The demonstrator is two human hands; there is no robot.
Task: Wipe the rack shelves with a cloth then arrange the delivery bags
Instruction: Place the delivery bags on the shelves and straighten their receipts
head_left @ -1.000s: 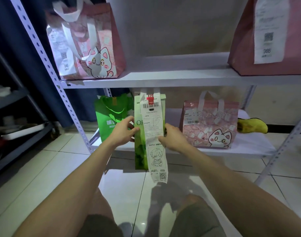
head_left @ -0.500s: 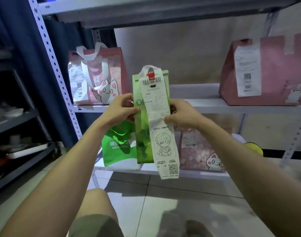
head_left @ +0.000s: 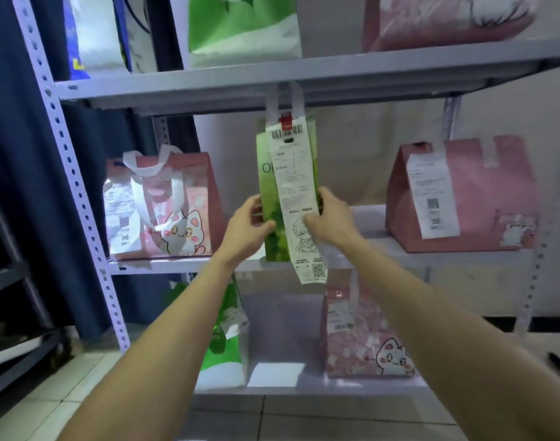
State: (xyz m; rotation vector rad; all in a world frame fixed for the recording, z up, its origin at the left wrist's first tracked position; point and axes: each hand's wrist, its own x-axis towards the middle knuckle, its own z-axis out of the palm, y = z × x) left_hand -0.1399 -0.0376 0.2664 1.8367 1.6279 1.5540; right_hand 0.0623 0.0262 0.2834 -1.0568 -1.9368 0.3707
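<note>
I hold a tall narrow green delivery bag (head_left: pixel 267 173) upright at the middle shelf (head_left: pixel 183 265), its base at the shelf's front edge. A long white receipt (head_left: pixel 299 198) hangs down its front past the shelf edge. My left hand (head_left: pixel 248 226) grips the bag's left side and my right hand (head_left: pixel 328 218) grips its right side, thumb on the receipt. A pink cat bag (head_left: pixel 177 211) stands to its left, and to its right is a pink bag (head_left: pixel 482 198) with a label.
The top shelf (head_left: pixel 304 74) carries a blue-white bag (head_left: pixel 94 36), a green bag (head_left: pixel 243 27) and a pink bag (head_left: pixel 447 17). On the bottom shelf (head_left: pixel 304 389) stand a green bag (head_left: pixel 224 342) and a pink cat bag (head_left: pixel 364 342). A dark rack (head_left: pixel 14 313) stands at the left.
Both hands have lifted the green bag from the bottom shelf level up to the middle shelf, between the two pink bags. My view has risen with it.
</note>
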